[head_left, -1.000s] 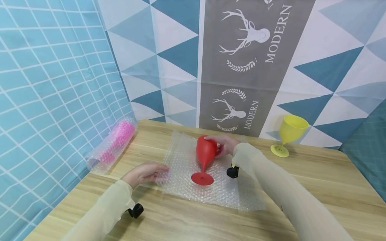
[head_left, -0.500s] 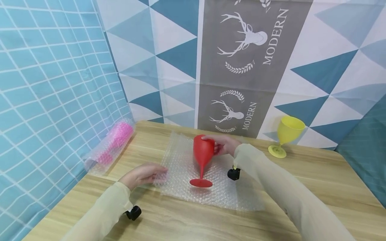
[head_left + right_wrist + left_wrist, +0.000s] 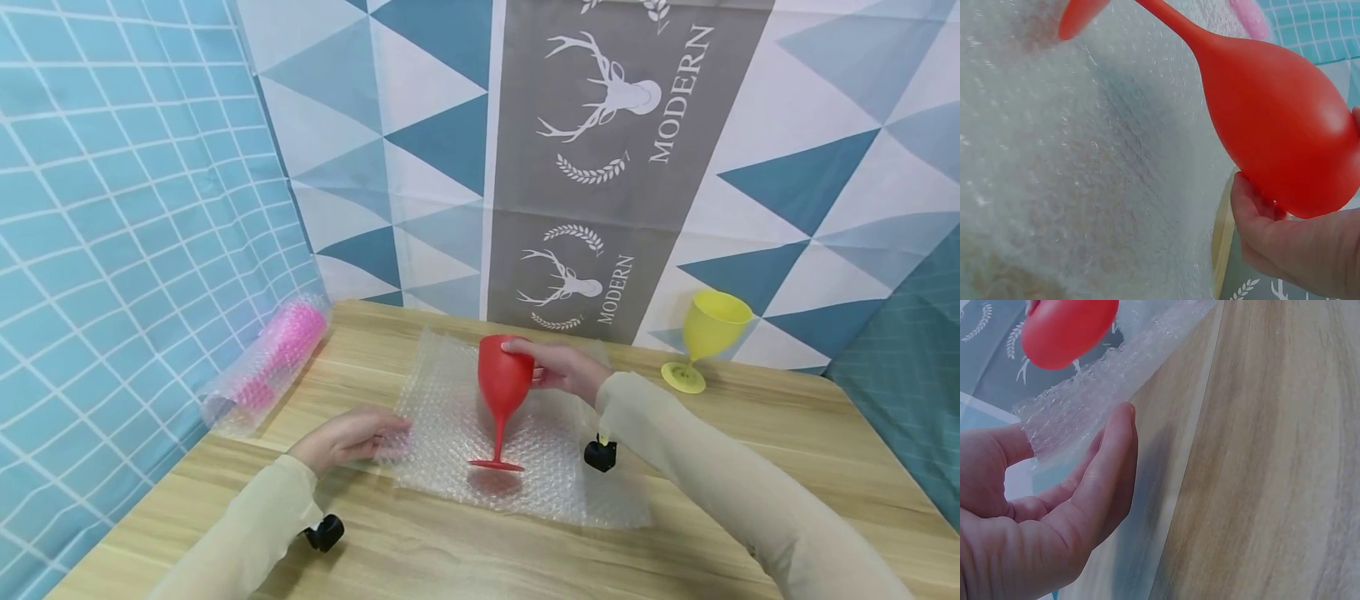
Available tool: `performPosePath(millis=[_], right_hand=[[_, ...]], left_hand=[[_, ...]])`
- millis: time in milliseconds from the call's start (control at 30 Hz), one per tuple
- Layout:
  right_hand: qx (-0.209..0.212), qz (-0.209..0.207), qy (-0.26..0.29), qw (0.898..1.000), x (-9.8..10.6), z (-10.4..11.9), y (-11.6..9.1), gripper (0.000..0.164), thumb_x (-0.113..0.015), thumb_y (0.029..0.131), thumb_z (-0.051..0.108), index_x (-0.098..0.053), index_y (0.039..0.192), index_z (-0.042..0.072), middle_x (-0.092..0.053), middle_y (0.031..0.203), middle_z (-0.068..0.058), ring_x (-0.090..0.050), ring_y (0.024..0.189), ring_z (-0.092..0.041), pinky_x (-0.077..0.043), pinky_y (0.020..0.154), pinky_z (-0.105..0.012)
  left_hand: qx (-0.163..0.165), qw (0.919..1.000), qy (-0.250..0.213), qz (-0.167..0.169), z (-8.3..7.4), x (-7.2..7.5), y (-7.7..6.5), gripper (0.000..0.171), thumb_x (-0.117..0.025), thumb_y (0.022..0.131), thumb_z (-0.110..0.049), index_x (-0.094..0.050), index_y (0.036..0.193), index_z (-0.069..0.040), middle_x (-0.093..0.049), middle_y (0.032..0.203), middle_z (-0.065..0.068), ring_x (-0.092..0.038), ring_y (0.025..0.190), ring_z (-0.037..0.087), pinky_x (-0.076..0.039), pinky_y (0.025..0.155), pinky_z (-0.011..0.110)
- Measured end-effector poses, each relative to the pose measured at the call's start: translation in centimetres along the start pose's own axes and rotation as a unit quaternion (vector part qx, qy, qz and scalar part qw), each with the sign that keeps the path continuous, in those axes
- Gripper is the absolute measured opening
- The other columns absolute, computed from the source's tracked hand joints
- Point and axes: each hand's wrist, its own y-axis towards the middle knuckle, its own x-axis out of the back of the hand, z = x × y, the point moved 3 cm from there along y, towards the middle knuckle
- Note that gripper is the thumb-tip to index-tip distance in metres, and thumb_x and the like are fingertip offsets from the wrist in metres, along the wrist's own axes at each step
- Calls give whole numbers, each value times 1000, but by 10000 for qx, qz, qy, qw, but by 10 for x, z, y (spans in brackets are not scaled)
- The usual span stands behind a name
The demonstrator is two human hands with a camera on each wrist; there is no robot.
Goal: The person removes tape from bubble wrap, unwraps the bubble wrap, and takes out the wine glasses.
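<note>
A red goblet (image 3: 504, 375) is tilted over a sheet of bubble wrap (image 3: 442, 417) on the table, its foot toward the person. My right hand (image 3: 562, 367) grips the goblet by its bowl near the rim. In the right wrist view the red goblet's bowl (image 3: 1272, 106) fills the right side, with fingers beneath and beside it. At the sheet's left edge is my left hand (image 3: 356, 435). Seen from the left wrist, the bubble wrap's edge (image 3: 1079, 412) lies between thumb and fingers, which hold it.
A pink object rolled in bubble wrap (image 3: 270, 358) lies at the table's left, against the blue checked cloth (image 3: 135, 208). At the back right stands a yellow goblet (image 3: 712, 325), near the patterned backdrop (image 3: 570, 183). The wooden table (image 3: 420, 550) extends toward the person.
The red goblet's foot has tipped from facing the person to nearly edge-on, and it now stands more upright over the sheet. The left hand still holds the wrap's left edge.
</note>
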Motion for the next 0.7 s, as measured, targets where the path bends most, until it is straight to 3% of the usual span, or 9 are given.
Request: performPosePath(millis=[200, 433, 700], right_hand=[[461, -215, -137, 9986, 2, -4, -12, 46, -68, 87, 34, -59, 118, 2, -64, 106, -4, -61, 98, -20, -58, 87, -31], [1058, -336, -412, 9930, -2, -7, -29, 45, -66, 88, 29, -54, 123, 2, -60, 120, -11, -57, 108, -23, -53, 98, -39], [1356, -478, -804, 9863, 2, -6, -44, 46, -69, 86, 26, -54, 124, 4, -57, 122, -13, -55, 109, -24, -56, 91, -34]], left_hand=[[-9, 10000, 32, 7, -1, -1, 0, 27, -53, 96, -11, -53, 113, 9, -63, 87, -2, -65, 77, 7, -59, 79, 22], [-1, 10000, 19, 7, -1, -2, 0, 23, -53, 96, -11, -54, 111, 7, -63, 86, -2, -66, 76, 7, -59, 78, 21], [-10, 10000, 8, 56, -1, -2, 1, 19, -52, 96, -10, -55, 108, 5, -63, 87, -2, -67, 77, 7, -59, 78, 21]])
